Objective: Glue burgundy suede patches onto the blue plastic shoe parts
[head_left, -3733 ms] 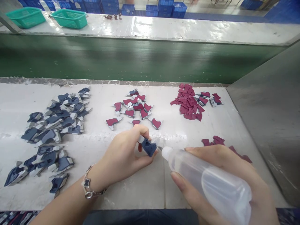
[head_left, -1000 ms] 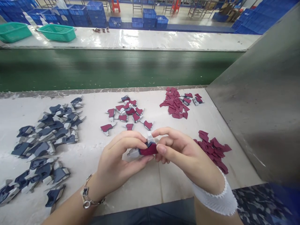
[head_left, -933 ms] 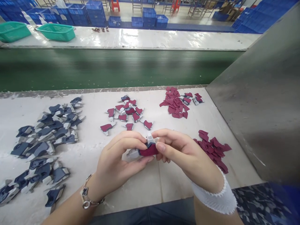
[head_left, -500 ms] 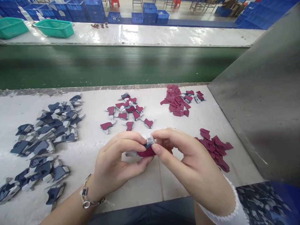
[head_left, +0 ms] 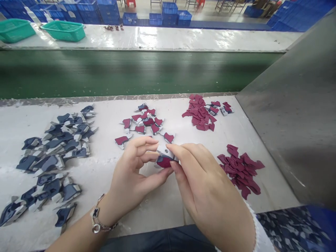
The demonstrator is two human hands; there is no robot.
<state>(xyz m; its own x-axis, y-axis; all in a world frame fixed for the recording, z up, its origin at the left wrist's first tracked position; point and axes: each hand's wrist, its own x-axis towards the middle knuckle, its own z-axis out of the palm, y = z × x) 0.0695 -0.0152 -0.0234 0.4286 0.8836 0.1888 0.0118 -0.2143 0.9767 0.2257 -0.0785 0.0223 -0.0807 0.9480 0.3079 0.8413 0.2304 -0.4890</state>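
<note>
I can't read any text, label, brand, number or sign in this view. From where I sit, the blue crates (head_left: 169, 17) at the far end are too small and distant for me to make out any markings. The piece (head_left: 165, 161) held above the bench (head_left: 162, 213) shows no legible lettering, and the charm on the bracelet (head_left: 96, 213) looks like a plain shape rather than writing.
</note>
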